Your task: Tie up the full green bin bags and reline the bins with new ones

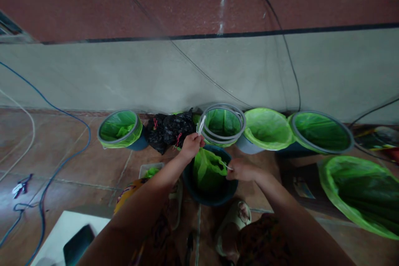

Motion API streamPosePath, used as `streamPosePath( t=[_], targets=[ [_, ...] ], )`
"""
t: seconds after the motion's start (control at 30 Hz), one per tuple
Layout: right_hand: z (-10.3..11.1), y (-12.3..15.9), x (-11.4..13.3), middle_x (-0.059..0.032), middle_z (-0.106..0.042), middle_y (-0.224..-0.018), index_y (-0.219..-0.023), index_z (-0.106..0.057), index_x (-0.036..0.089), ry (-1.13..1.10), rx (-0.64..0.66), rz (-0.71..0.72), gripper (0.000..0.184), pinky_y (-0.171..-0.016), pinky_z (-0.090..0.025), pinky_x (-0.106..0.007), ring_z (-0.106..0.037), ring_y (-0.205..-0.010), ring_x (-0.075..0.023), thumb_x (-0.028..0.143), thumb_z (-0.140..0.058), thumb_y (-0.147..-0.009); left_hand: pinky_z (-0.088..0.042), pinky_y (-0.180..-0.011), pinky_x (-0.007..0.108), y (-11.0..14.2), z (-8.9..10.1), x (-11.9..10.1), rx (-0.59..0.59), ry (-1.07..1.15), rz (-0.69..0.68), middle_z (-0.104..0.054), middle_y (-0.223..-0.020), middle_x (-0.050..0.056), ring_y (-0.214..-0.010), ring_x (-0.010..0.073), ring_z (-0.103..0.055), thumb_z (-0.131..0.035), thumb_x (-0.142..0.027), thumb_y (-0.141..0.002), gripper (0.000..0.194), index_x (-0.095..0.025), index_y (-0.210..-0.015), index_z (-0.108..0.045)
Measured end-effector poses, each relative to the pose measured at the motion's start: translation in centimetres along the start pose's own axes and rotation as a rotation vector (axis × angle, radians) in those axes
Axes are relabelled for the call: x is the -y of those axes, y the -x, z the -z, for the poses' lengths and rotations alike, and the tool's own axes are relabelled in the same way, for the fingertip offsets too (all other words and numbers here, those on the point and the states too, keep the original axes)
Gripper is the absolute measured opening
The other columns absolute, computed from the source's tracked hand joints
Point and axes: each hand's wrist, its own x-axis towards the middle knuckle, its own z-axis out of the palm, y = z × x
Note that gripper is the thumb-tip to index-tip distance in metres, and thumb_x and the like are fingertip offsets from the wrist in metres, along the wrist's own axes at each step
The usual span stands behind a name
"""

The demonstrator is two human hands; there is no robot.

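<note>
A dark blue-green bin (189,189) stands on the floor between my feet. Inside it is a light green plastic bag (207,170), its mouth drawn partly together. My left hand (191,146) is closed on a white drawstring (202,125) whose loop sticks up above the fingers. At the other side of the bag's mouth, my right hand (242,169) pinches another stretch of white drawstring (228,168), pulled out taut from the bag. Both hands are just over the bin's rim. The fingertips are partly hidden.
Along the wall stand a green-lined bin (120,131), black tied bags (173,126), a bin with stacked grey rings (220,126) and further lined bins (269,129). A large lined bin (358,191) is at right. A blue cable (89,133) crosses the floor; a white surface (59,237) lies lower left.
</note>
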Motion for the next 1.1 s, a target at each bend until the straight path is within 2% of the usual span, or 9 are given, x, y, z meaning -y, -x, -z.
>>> streamPosePath(
  t=[0.07, 0.17, 0.33, 0.43, 0.57, 0.7, 0.87, 1.0, 1.1],
  targets=[
    [0.5, -0.5, 1.2, -0.0007, -0.059, -0.058, -0.058, -0.065, 0.021, 0.004, 0.012, 0.02, 0.021, -0.057, -0.035, -0.028, -0.052, -0.056, -0.0141, 0.029, -0.067, -0.077, -0.041, -0.056, 0.021, 0.0, -0.1, 0.0, 0.011, -0.03, -0.004, -0.058, -0.057, -0.001, -0.055, 0.0099, -0.055, -0.046, -0.015, -0.084, 0.021, -0.016, -0.068, -0.06],
    [1.8, -1.1, 1.8, -0.0023, -0.064, -0.064, -0.063, -0.067, 0.021, 0.008, -0.098, 0.02, 0.027, -0.059, -0.035, -0.028, -0.056, -0.061, -0.0158, 0.032, -0.058, -0.085, -0.042, -0.057, 0.021, 0.3, -0.2, -0.1, 0.046, -0.063, -0.015, -0.058, -0.056, -0.002, -0.054, 0.0099, -0.055, -0.046, -0.016, -0.085, 0.022, -0.017, -0.066, -0.057],
    [3.6, -1.3, 0.7, -0.0091, -0.073, -0.083, -0.079, -0.071, 0.019, 0.07, -0.288, -0.141, 0.031, -0.066, -0.04, -0.029, -0.065, -0.079, -0.0219, 0.034, -0.047, -0.093, -0.042, -0.056, 0.02, 0.4, -0.3, 0.0, 0.046, -0.114, -0.028, -0.059, -0.058, -0.002, -0.056, 0.0102, -0.056, -0.046, -0.018, -0.086, 0.023, -0.017, -0.065, -0.057],
    [3.7, -1.1, 0.2, -0.0106, -0.073, -0.084, -0.082, -0.07, 0.018, 0.055, -0.366, -0.178, 0.031, -0.068, -0.041, -0.03, -0.067, -0.082, -0.0231, 0.038, -0.048, -0.094, -0.041, -0.056, 0.02, 0.5, -0.3, -0.1, 0.057, -0.124, -0.035, -0.059, -0.058, -0.002, -0.056, 0.0102, -0.056, -0.046, -0.019, -0.086, 0.023, -0.017, -0.067, -0.058],
    [3.2, -1.3, 0.8, -0.0062, -0.072, -0.078, -0.095, -0.069, 0.019, -0.117, -0.47, -0.162, 0.021, -0.067, -0.042, -0.028, -0.066, -0.075, -0.0201, 0.035, -0.058, -0.088, -0.038, -0.052, 0.02, 0.7, -0.5, -0.3, 0.099, -0.131, -0.027, -0.056, -0.055, -0.003, -0.053, 0.0099, -0.053, -0.047, -0.024, -0.087, 0.023, -0.016, -0.071, -0.062],
    [2.2, -2.1, 2.7, -0.0013, -0.066, -0.066, -0.113, -0.065, 0.017, -0.36, -0.451, -0.056, 0.037, -0.059, -0.041, -0.026, -0.063, -0.062, -0.0174, 0.042, -0.057, -0.087, -0.038, -0.055, 0.02, 0.9, -1.1, 0.3, 0.16, -0.155, -0.102, -0.056, -0.057, -0.003, -0.054, 0.0099, -0.05, -0.048, -0.026, -0.087, 0.024, -0.015, -0.08, -0.068],
    [1.2, -2.9, 4.6, 0.0005, -0.062, -0.059, -0.098, -0.066, 0.017, -0.505, -0.33, 0.063, 0.038, -0.057, -0.041, -0.025, -0.06, -0.057, -0.0156, 0.047, -0.043, -0.094, -0.04, -0.061, 0.02, 1.5, -1.9, 1.7, 0.37, -0.185, -0.219, -0.062, -0.067, -0.001, -0.061, 0.0105, -0.051, -0.044, -0.018, -0.084, 0.026, -0.016, -0.084, -0.071],
    [1.2, -3.2, 4.8, -0.0019, -0.061, -0.058, -0.075, -0.064, 0.018, -0.409, -0.381, 0.013, 0.042, -0.059, -0.04, -0.025, -0.059, -0.058, -0.0153, 0.038, -0.036, -0.097, -0.036, -0.057, 0.021, 2.0, -2.1, 1.6, 0.375, -0.239, -0.215, -0.054, -0.06, -0.003, -0.056, 0.0097, -0.045, -0.043, -0.022, -0.087, 0.027, -0.016, -0.079, -0.068],
    [1.4, -3.3, 4.5, -0.0024, -0.062, -0.06, -0.073, -0.065, 0.019, -0.41, -0.443, -0.05, 0.039, -0.061, -0.039, -0.025, -0.059, -0.06, -0.0153, 0.037, -0.039, -0.095, -0.033, -0.055, 0.022, 2.2, -2.1, 1.3, 0.375, -0.306, -0.185, -0.05, -0.056, -0.004, -0.054, 0.0097, -0.044, -0.045, -0.028, -0.09, 0.029, -0.016, -0.071, -0.064]
  ],
)
